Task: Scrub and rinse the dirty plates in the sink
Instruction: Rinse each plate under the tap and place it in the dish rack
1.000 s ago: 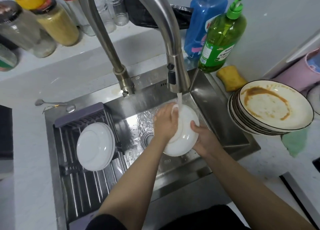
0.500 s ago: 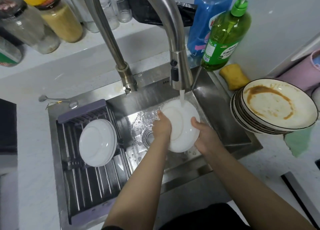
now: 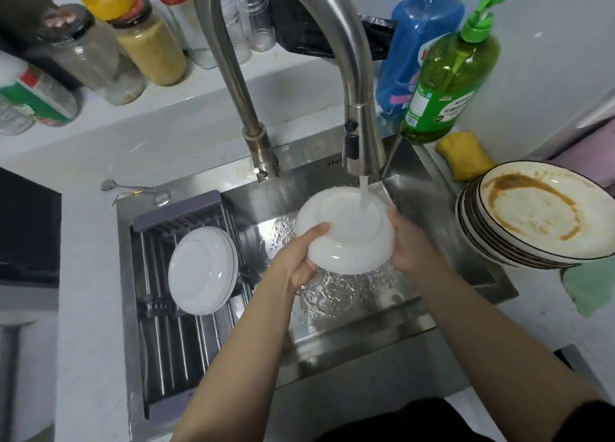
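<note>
Plate of round white ceramic point(image 3: 346, 233), underside up, sits over the steel sink point(image 3: 466, 242) directly below the curved steel faucet point(image 3: 361, 142), whose stream strikes its base. The left hand point(image 3: 299, 258) grips its near-left rim, the right hand point(image 3: 407, 245) its right rim. Rinsing looks under way; next likely comes racking it left of the faucet, then taking a stained plate point(image 3: 539, 208) from the stack to its right.
</note>
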The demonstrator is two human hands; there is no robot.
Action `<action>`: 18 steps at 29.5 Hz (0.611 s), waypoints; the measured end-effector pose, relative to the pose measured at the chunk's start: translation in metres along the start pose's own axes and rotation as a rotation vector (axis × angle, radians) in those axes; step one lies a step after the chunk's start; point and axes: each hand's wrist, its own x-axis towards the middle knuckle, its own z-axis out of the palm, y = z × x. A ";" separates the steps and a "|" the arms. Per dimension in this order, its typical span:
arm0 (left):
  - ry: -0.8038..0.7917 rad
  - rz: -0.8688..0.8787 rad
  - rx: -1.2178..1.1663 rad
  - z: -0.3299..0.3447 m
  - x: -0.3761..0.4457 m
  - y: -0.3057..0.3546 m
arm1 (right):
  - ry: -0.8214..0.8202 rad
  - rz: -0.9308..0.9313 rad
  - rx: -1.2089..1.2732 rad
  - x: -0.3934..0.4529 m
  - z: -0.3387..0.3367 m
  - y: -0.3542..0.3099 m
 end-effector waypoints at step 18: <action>0.355 0.332 -0.021 -0.032 -0.041 0.013 | 0.101 -0.205 -0.516 -0.031 0.089 0.041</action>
